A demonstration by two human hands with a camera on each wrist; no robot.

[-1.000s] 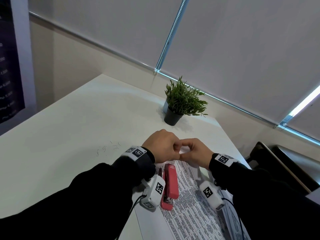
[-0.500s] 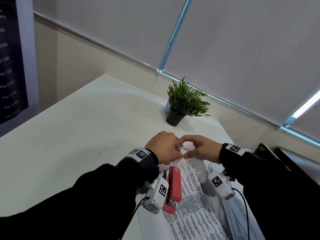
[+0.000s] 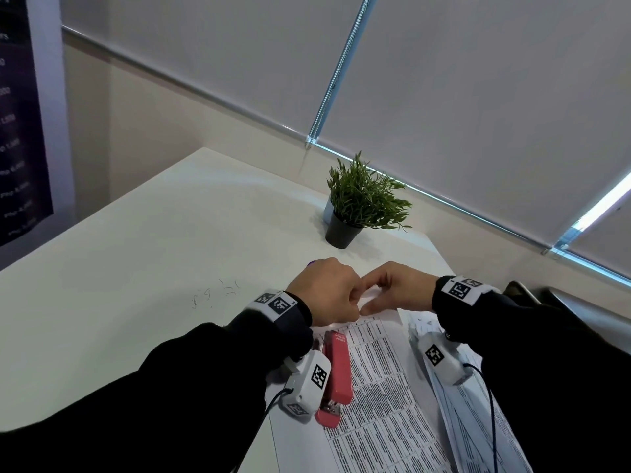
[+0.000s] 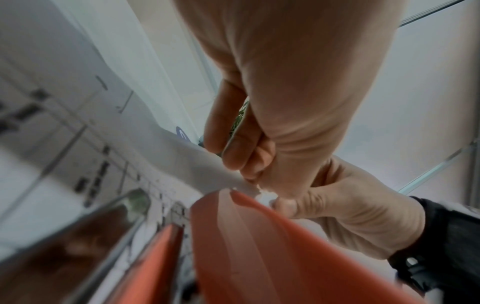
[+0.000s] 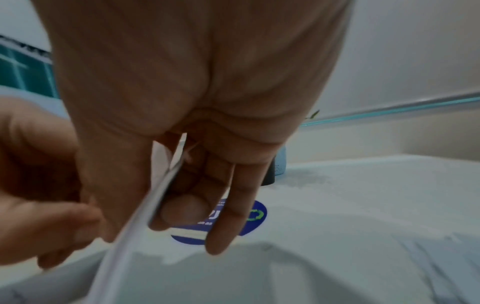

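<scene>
A stack of printed paper (image 3: 382, 387) lies on the white table (image 3: 153, 268). My left hand (image 3: 355, 302) and my right hand (image 3: 367, 298) meet at its far edge, and both pinch the paper there with curled fingers. In the left wrist view the left hand's fingers (image 4: 246, 156) grip the lifted paper (image 4: 197, 164), whose corner looks ragged beside the right hand (image 4: 350, 205). In the right wrist view the paper's edge (image 5: 145, 211) runs between my right thumb and fingers (image 5: 197, 185). A red stapler (image 3: 338, 367) lies on the paper under my left wrist.
A small potted plant (image 3: 362, 203) stands just beyond the hands. Several loose staples (image 3: 218, 291) lie on the table to the left. A second pile of papers (image 3: 454, 414) sits under my right forearm. A round blue sticker (image 5: 257, 214) marks the table near the fingertips.
Both hands keep pinching the paper's far edge. My right wrist has shifted a little to the right and up; the left hand has barely moved.
</scene>
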